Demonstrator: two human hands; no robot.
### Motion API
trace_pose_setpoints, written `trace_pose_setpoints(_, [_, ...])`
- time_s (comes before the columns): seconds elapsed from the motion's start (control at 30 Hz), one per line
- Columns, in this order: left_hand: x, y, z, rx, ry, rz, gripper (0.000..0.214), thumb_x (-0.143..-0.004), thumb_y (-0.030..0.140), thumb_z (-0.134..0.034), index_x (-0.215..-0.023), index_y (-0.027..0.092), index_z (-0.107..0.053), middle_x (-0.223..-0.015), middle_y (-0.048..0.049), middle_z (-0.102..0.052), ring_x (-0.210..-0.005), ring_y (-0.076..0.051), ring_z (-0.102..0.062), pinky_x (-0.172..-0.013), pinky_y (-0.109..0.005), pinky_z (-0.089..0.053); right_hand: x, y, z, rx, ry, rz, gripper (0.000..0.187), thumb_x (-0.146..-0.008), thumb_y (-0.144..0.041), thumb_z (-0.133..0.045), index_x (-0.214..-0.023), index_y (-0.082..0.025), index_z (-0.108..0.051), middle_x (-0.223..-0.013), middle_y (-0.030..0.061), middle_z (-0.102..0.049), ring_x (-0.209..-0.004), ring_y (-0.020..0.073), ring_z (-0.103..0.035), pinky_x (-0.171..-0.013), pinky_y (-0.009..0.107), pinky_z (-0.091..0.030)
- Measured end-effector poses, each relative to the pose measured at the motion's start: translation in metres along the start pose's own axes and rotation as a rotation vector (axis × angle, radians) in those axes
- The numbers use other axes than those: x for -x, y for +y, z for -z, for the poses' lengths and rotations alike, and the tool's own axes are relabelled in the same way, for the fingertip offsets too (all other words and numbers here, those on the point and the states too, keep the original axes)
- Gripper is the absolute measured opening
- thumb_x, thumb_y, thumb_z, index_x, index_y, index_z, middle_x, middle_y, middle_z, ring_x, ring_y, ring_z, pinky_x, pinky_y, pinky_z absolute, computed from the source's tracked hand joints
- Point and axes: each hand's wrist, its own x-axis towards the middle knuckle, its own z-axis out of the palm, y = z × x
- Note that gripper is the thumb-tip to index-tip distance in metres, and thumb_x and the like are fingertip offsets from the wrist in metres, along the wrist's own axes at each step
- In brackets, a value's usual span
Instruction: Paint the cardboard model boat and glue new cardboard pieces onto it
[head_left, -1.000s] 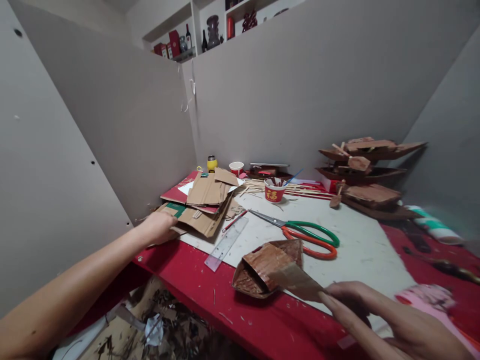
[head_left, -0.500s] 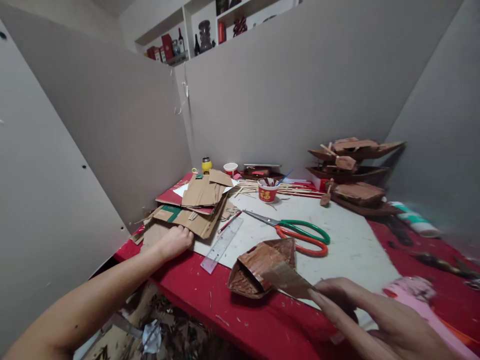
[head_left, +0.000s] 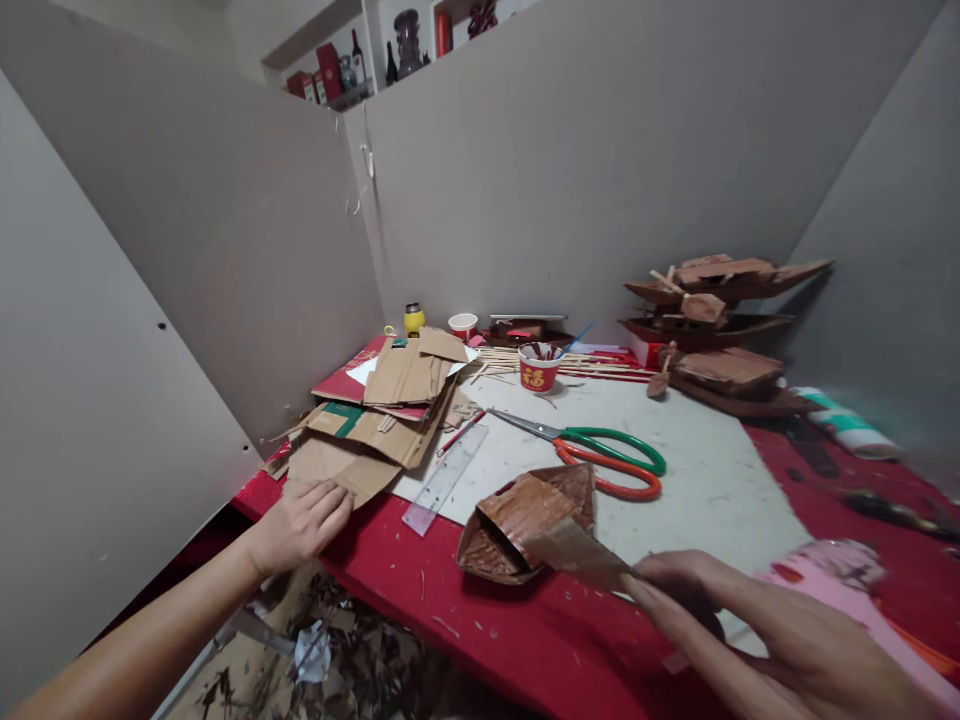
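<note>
My left hand (head_left: pixel 304 522) is at the table's front left edge, its fingers closed over the edge of a flat cardboard piece (head_left: pixel 349 467). That piece sticks out from under a stack of cut cardboard (head_left: pixel 401 385). In my right hand (head_left: pixel 757 625), a small brown cardboard strip (head_left: pixel 581 558) is pinched between thumb and fingers. The strip's far end overlaps the view of a small brown model boat (head_left: pixel 521 515) with an arched cover; whether they touch I cannot tell. Beyond the boat lie scissors (head_left: pixel 607 450) with green and orange handles, and a clear ruler (head_left: pixel 446 480).
A red paper cup (head_left: pixel 538 368) with dark residue stands behind the scissors, near thin wooden sticks (head_left: pixel 491 362). Finished-looking boats (head_left: pixel 727 300) are stacked at the back right. A pink object (head_left: pixel 825 575) lies by my right hand. Scraps (head_left: pixel 375 650) litter the floor.
My left hand has moved left and toward me, and more of the flat cardboard piece shows from under the stack. The right hand still holds its strip; the view has shifted slightly.
</note>
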Motion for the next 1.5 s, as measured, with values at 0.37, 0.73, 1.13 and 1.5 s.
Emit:
trace_pose_setpoints(0.37, [0.017, 0.024, 0.046, 0.314, 0.485, 0.791, 0.019, -0.092, 0.016, -0.045, -0.111, 0.017, -0.052, -0.085, -0.0054, -0.070, -0.070, -0.015, -0.069, -0.061, -0.022, -0.055, 0.004, 0.008, -0.004, -0.063, -0.055, -0.070, 0.011, -0.091, -0.029, -0.054, -0.084, -0.025, -0.062, -0.064, -0.0032, -0.067, -0.047, 0.0126, -0.063, -0.049, 0.020, -0.051])
trace_pose_setpoints(0.73, [-0.032, 0.039, 0.048, 1.573, 0.495, 1.345, 0.037, -0.072, 0.027, -0.077, -0.099, 0.022, -0.052, -0.066, 0.0071, -0.059, -0.056, -0.011, -0.059, -0.053, -0.024, -0.057, 0.000, 0.005, 0.000, -0.037, -0.042, -0.148, 0.019, -0.089, -0.034, -0.053, -0.075, -0.023, -0.061, -0.061, -0.0016, -0.065, -0.050, 0.0155, -0.061, -0.048, 0.023, -0.049])
trace_pose_setpoints(1.13, [-0.023, 0.071, 0.064, 0.294, 0.468, 0.146, 0.051, -0.085, 0.001, -0.056, -0.132, 0.022, -0.054, -0.117, -0.0102, -0.071, -0.117, -0.026, -0.062, -0.099, -0.048, -0.054, -0.005, -0.005, 0.005, -0.081, 0.045, -0.263, 0.020, -0.090, -0.036, -0.053, -0.082, -0.020, -0.062, -0.064, -0.0001, -0.061, -0.057, 0.0151, -0.056, -0.056, 0.025, -0.047])
trace_pose_setpoints(1.5, [-0.033, 0.066, 0.045, 0.400, 0.638, 0.284, 0.041, -0.079, -0.002, -0.058, -0.115, 0.019, -0.062, -0.106, -0.0096, -0.071, -0.108, -0.025, -0.064, -0.088, -0.040, -0.057, -0.006, -0.004, 0.008, -0.385, 0.003, -0.478, 0.030, -0.089, -0.047, -0.056, -0.080, -0.019, -0.061, -0.059, -0.0036, -0.050, -0.052, 0.0119, -0.044, -0.049, 0.023, -0.038])
